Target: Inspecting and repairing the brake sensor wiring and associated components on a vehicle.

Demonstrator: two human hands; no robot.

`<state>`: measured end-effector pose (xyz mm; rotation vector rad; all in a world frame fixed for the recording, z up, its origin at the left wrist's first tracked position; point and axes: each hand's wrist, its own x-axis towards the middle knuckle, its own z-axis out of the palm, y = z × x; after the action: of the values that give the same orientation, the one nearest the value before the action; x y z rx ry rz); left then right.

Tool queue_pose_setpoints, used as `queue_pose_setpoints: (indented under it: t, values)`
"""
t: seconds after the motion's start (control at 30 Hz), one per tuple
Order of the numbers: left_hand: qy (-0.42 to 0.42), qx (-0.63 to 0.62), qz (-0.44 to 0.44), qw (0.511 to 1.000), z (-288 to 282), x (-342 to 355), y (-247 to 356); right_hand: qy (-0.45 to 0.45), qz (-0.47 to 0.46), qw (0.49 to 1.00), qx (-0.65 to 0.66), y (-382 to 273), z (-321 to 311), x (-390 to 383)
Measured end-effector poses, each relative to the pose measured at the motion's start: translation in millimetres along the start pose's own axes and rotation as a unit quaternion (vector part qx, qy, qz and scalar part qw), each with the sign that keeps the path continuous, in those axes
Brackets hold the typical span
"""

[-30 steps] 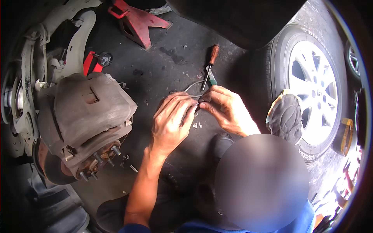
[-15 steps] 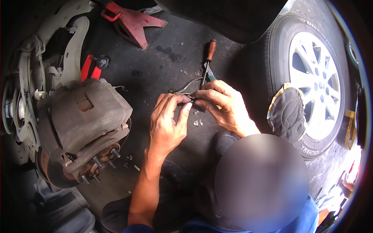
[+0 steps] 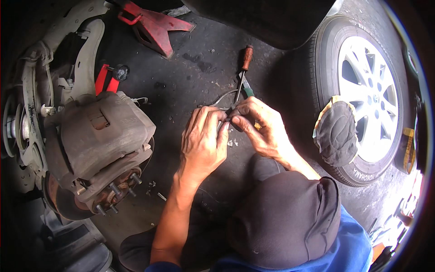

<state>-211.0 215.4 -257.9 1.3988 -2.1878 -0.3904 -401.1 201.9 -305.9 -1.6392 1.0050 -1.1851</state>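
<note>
Both my hands meet near the middle of the floor, fingers pinched round a small dark piece, mostly hidden. My left hand [image 3: 204, 140] holds it from the left with curled fingers; my right hand [image 3: 258, 129] grips it from the right, thumb and forefinger close against the left fingertips. Just beyond lie an orange-handled screwdriver [image 3: 247, 58], a green-handled tool [image 3: 248, 90] and a thin pale loop of cable or hose [image 3: 219, 97]. Something small and yellow shows behind my right thumb.
Left stands an exposed brake caliper [image 3: 95, 131] above a studded hub [image 3: 118, 192]. A red jack stand [image 3: 154, 31] and red tool [image 3: 106, 81] lie beyond. Right is a wheel [image 3: 369, 90] with a dark padded cloth [image 3: 335, 131] against it. A dark rounded fabric shape [image 3: 283, 220] fills the lower middle.
The surroundings shifted slightly left and up in view, mostly by half a second ago. My fingers have shifted around the small piece and are still pinched together.
</note>
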Motion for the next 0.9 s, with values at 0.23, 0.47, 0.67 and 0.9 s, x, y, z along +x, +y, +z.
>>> queue_pose_setpoints:
  t: [0.23, 0.47, 0.67, 0.9]
  values:
    - [0.028, -0.106, -0.067, 0.992, -2, -5, 0, -0.054, 0.071, 0.996, 0.027, -5, -11, 6]
    - [0.070, -0.059, -0.028, 0.995, -4, 3, 8, -0.079, 0.106, 0.988, 0.074, -5, -17, 6]
    - [0.052, -0.048, -0.005, 0.998, -6, -1, 1, -0.071, 0.101, 0.988, 0.093, -6, -16, 7]
    - [0.038, -0.076, -0.054, 0.995, -3, -3, 3, -0.054, -0.007, 0.998, -0.020, -2, -14, 6]
